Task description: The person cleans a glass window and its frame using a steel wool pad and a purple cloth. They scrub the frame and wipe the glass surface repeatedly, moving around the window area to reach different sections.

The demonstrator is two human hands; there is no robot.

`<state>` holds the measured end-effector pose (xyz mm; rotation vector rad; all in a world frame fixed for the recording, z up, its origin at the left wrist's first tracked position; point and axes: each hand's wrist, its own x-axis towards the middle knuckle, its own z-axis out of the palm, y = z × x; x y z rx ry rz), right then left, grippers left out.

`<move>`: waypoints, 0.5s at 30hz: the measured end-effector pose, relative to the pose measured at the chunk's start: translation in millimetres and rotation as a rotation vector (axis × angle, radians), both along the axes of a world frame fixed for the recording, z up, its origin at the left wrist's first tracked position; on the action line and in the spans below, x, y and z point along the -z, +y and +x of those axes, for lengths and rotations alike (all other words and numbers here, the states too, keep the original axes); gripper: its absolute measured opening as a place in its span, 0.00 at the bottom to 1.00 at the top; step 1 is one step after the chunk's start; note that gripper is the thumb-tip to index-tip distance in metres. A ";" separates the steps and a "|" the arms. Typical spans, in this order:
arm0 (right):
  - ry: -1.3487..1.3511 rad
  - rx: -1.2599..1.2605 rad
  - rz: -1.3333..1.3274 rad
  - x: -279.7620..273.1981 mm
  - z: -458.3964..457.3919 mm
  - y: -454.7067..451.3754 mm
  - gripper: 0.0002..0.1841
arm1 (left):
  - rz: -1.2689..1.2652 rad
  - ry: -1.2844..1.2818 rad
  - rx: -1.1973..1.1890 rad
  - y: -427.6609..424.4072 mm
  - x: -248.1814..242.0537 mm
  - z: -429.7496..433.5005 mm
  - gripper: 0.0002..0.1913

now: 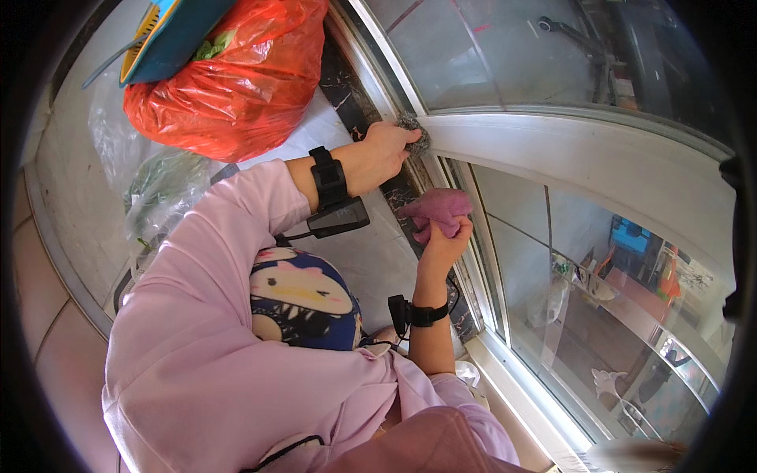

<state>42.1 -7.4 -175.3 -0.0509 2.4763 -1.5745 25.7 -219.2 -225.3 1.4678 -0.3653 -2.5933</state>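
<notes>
My left hand pinches a grey steel wool scourer against the white metal frame of a sliding glass door, near the corner where the upright meets the crossbar. Lower down, my right hand grips a folded pink cloth beside the door track. Part of the cloth hangs over the dark marbled sill. Black straps with small devices circle both wrists.
A red plastic bag bulges at the upper left, with a blue and yellow basket above it. Clear bags with green vegetables lie below. Glass panes rise at right, showing reflections. My patterned knee is close to both arms.
</notes>
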 end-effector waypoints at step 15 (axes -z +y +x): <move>0.039 -0.028 0.012 9.7 1.5 -1.0 0.21 | 0.380 0.039 -0.140 -36.9 -33.4 6.4 0.09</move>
